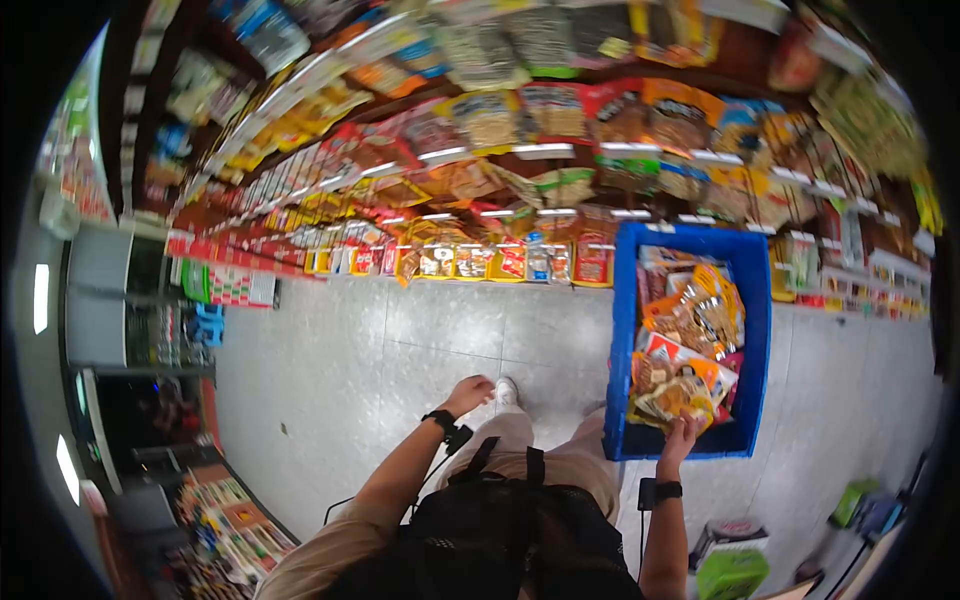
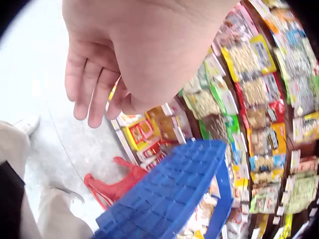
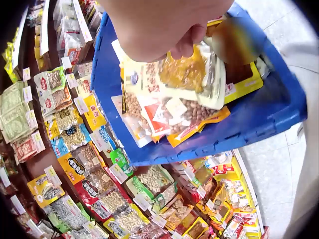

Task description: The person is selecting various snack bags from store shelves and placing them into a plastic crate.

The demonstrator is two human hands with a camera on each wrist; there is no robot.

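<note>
A blue crate holds several snack packets. At its near end the right hand pinches a clear and yellow packet. In the right wrist view curled fingers of that hand lie at the upper edge of the packet; the thumb is blurred or hidden. Over the floor, left of the crate, hangs the left hand, empty. The left wrist view has this hand with fingers loosely bent, above the crate's outer wall and apart from it.
Shelves of packaged snacks run across the front and curve to both sides. A red object is beside the crate in the left wrist view. Green and white boxes stand at lower right, and a goods display at lower left.
</note>
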